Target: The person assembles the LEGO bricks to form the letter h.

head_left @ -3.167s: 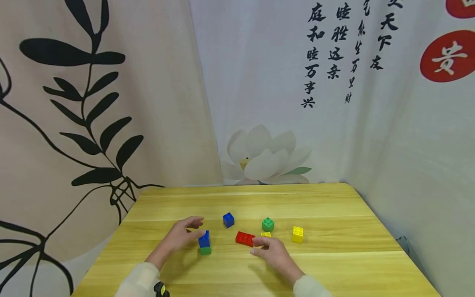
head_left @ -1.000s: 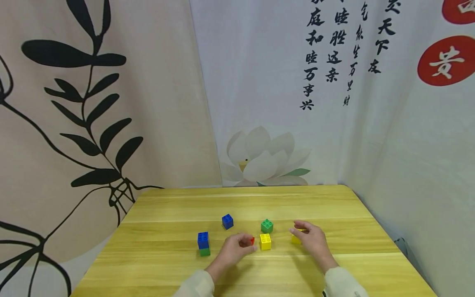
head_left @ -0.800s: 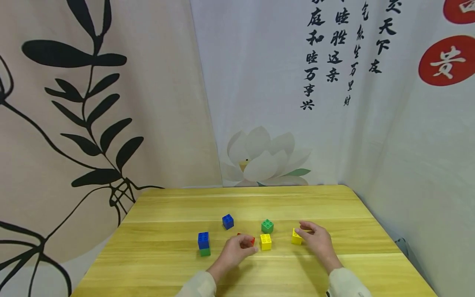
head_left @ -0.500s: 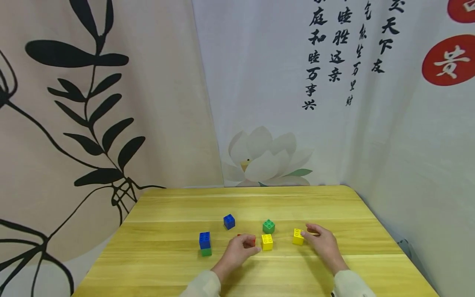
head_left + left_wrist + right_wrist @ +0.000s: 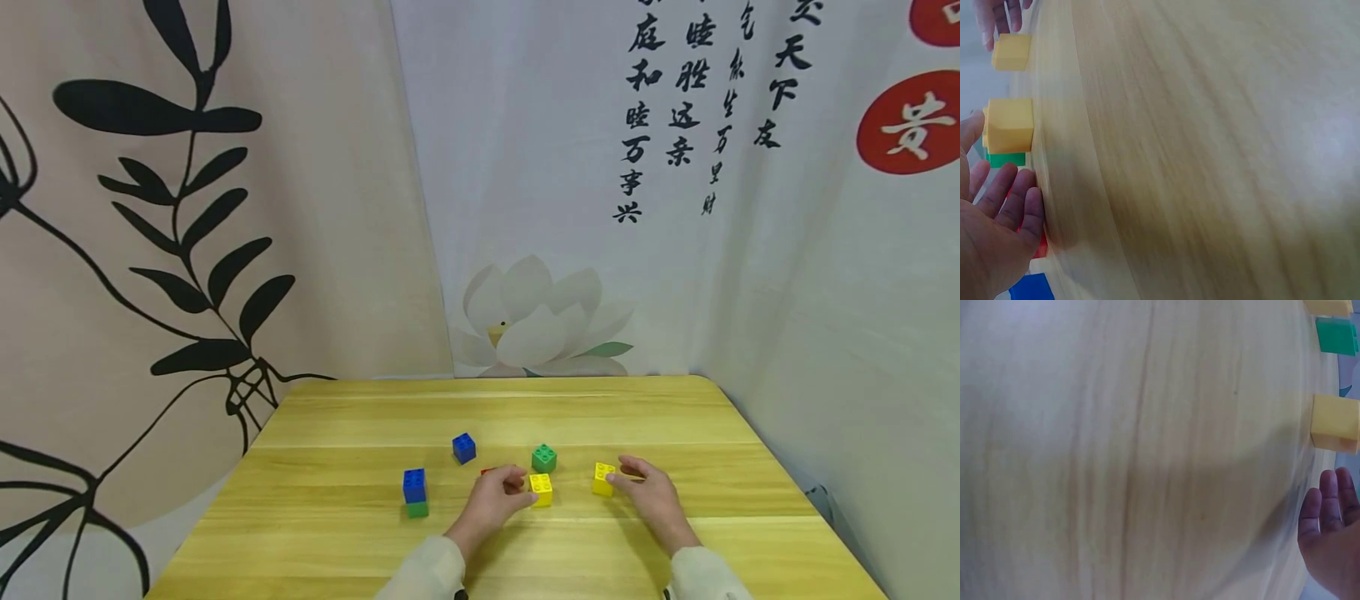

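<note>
My left hand is by the middle yellow brick, its thumb overlapping the brick's left edge in the head view. In the left wrist view a gap shows between thumb and fingers, with the yellow brick just beyond them. Most of a red brick is hidden behind this hand. At the right, my right hand stays beside another yellow brick, thumb close to its side. The right wrist view shows these fingers extended, short of the yellow brick. Neither hand holds anything.
A blue brick on a green one forms a small stack at the left. Farther back lie a single blue brick and a green brick. All sit on a wooden table, with a printed curtain behind it.
My left hand has gone right from the blue-green stack, past the red brick, to the middle yellow brick. My right hand went right to the other yellow brick, then drew slightly back from it.
</note>
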{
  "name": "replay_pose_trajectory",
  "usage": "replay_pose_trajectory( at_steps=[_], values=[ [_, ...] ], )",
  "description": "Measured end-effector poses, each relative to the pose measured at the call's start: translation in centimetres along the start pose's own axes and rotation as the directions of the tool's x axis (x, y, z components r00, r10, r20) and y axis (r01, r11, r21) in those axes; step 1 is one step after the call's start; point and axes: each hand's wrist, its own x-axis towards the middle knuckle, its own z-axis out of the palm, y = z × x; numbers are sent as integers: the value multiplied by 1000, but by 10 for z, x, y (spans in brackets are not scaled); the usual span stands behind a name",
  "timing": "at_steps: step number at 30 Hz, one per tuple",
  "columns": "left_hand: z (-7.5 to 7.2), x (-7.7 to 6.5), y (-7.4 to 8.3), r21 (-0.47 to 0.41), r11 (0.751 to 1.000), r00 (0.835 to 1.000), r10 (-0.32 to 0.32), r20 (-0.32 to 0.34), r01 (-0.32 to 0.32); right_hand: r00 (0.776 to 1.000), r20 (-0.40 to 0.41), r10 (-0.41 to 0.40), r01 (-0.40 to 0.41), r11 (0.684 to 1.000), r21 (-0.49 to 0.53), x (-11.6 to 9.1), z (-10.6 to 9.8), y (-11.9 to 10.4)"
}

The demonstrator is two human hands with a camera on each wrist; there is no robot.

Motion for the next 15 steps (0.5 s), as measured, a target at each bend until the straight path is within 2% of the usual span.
replay_pose_trajectory(
  at_steps=[7,15],
  values=[
    [7,5,-1,-2,1000,1000,1,0,-1,1000,18,-6,5,1000,20,3,4,3],
    [10,7,-2,12,999,999,36,-14,-36,999,28,-24,23,1000,4,3,6,4]
  ],
)
